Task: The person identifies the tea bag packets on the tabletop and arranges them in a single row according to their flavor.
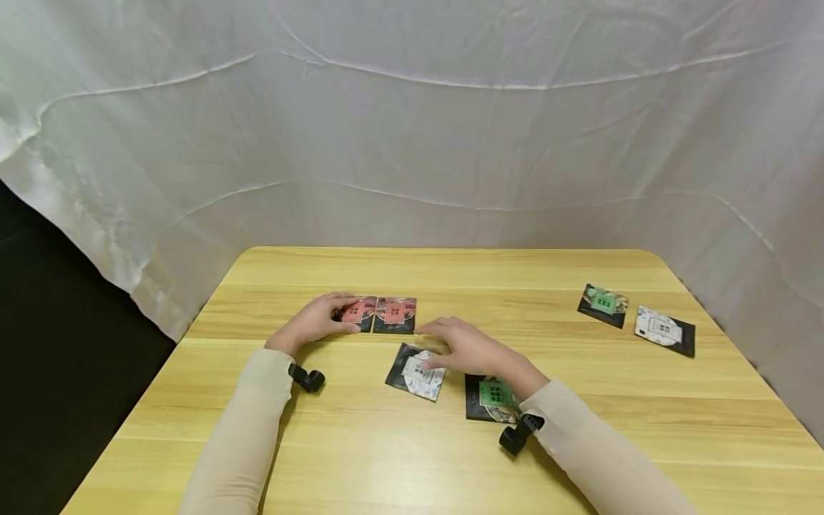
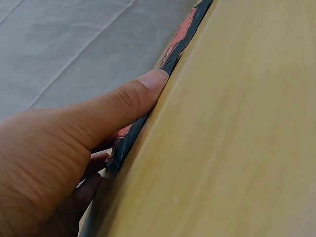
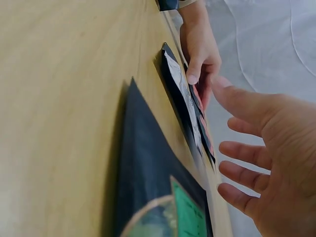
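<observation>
While the left hand (image 1: 314, 320) holds the left red-label packet (image 1: 363, 315) across its near and far edges, thumb in front and fingers about the outer end, the right hand (image 1: 468, 349) is released, its fingers spread over the near white-label packet (image 1: 415, 374) and grasping nothing. That left red-label packet lies flat on the wooden table (image 1: 360, 443) at nine o'clock from the right red-label packet (image 1: 395, 312), the two just beside each other and roughly in line. Judging by this layout, squaring up the red pair seems nearly done, whereas the other four look unarranged: the near white-label packet sits askew at five o'clock from the right red-label packet, the near green-label packet (image 1: 487, 398) at about four o'clock from the near white one, and the far green-label packet (image 1: 602, 305) and far white-label packet (image 1: 666, 330) at two o'clock from the near green, well apart from their colour matches. Fingers cover the outer end of the left red-label packet, and the left wrist view shows the red labels nearly edge-on, so how firmly it is gripped is hard to tell. The right hand and forearm hide part of the near green-label packet, which the right wrist view also cuts off at six o'clock. Most lettering is too small to read.
</observation>
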The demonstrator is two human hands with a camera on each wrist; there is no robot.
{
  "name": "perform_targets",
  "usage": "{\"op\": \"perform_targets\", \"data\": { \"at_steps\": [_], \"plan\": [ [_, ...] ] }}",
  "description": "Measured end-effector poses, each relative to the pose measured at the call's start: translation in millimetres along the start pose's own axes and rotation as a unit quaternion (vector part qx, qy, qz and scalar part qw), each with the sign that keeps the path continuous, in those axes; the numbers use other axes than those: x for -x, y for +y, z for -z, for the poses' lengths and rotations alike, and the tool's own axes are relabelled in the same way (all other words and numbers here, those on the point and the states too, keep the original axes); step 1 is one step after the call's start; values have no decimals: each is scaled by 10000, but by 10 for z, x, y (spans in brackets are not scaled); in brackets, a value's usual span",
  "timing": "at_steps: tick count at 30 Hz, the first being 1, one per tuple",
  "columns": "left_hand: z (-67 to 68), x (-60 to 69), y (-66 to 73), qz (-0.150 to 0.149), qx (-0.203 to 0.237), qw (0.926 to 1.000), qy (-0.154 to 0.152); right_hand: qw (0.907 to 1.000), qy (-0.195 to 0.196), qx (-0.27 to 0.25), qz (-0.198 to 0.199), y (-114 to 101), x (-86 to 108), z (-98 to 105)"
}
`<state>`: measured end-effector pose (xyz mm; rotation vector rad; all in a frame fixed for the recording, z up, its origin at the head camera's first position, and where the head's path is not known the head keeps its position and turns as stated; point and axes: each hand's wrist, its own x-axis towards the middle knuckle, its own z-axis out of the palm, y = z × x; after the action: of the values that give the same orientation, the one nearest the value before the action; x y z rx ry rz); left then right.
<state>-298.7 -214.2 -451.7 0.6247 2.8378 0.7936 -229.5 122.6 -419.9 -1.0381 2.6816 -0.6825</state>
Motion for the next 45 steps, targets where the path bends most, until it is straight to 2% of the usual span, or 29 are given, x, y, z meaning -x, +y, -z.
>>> {"op": "perform_targets", "data": {
  "at_steps": [6,17,27,33,45],
  "plan": [
    [14,20,26,-29,7,10000,-27,9999,-94,-125,32,-13,47,-39],
    [16,8,17,7,68,10000,-53,9990,-237,372,119,-138,70,-100],
    [23,19,27,-12,161,9999,-58,9961,-142,866,-16,-196,89,-151],
    [10,3,15,-7,163,9999,-33,9934,-133,1133,97,-207,97,-163],
    [14,29,32,0,202,9998,8,9912,-312,1260,261,-188,132,-74]
  ]
}}
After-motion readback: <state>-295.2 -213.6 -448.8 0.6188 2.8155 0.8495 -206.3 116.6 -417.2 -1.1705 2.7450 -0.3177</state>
